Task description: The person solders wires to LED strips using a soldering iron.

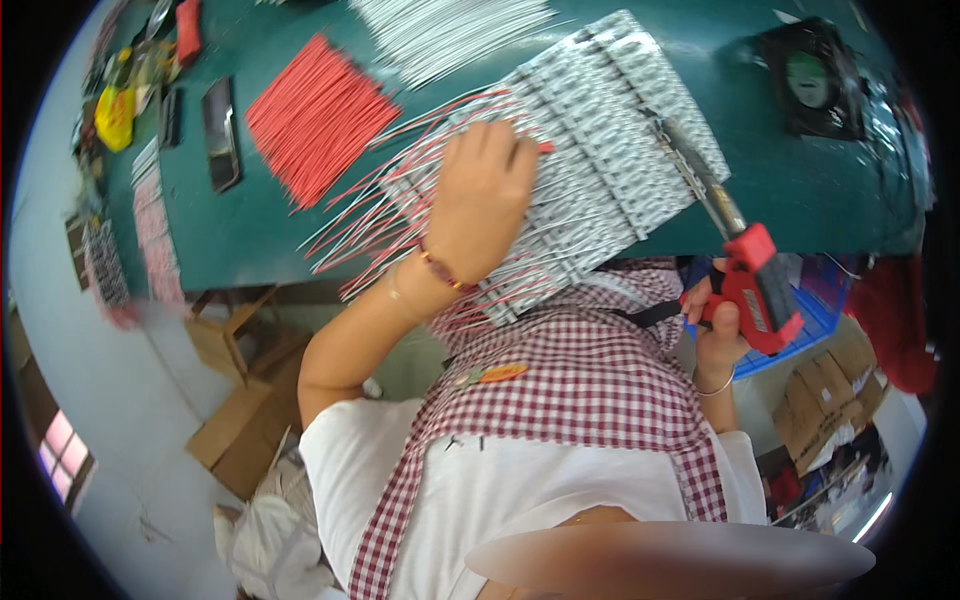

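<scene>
While the person's left hand (480, 205) rests over the silver-grey rectangular panel of small metallic parts (610, 130), the right hand (720, 345) sits beyond the near edge of the green tabletop (800, 215), so the left is nearer. The panel's long axis runs from eight o'clock to two o'clock, with most of its face toward two o'clock from the left hand. Those left fingers bend downward, half curled, among thin red and white wires (415, 185) fanning toward eight or nine; whether they pinch any cannot be told. The right fingers wrap round a red-and-black pistol-grip tool with a long barrel (745, 245), which points to eleven o'clock, its tip above or against the panel; contact is unclear.
</scene>
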{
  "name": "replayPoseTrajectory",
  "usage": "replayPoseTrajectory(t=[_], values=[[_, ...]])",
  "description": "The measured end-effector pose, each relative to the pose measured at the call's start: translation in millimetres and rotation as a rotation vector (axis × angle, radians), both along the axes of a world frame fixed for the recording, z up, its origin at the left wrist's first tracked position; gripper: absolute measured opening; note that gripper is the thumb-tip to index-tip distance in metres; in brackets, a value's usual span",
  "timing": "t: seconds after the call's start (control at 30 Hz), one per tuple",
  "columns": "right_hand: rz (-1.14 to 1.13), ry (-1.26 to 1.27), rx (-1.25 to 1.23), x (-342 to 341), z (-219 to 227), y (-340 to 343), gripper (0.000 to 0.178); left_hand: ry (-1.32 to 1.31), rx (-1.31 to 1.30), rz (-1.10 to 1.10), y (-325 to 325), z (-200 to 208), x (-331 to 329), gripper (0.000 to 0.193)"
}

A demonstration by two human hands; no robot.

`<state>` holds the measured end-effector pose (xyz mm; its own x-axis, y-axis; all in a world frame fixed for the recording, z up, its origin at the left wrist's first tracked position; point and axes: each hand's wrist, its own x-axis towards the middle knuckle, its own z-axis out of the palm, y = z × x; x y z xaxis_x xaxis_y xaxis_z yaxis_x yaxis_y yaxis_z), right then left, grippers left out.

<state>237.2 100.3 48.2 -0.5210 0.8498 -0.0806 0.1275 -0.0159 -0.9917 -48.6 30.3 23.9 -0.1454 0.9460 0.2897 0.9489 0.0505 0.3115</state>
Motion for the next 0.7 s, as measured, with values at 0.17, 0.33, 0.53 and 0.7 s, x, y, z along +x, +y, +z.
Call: replayPoseTrajectory(t=[0.17,0.33,0.53,0.7], values=[[-0.369,0.361,0.259,12.3,24.0,50.0,0.053,0.025,-0.027,0.074,-4.2,0.3,0.8,0.014],[-0.679,0.19,0.27,25.3,16.0,136.1,0.036,0.02,0.009,0.09,-4.9,-4.4,1.0,0.013],[-0.767,0.172,0.216,38.2,35.8,158.2,0.031,-0.006,0.068,0.15,-9.8,0.6,-7.6,0.017],[-0.502,0.396,0.285,33.5,46.5,113.9,0.043,-0.017,0.188,0.104,-13.1,7.3,-11.6,0.023]])
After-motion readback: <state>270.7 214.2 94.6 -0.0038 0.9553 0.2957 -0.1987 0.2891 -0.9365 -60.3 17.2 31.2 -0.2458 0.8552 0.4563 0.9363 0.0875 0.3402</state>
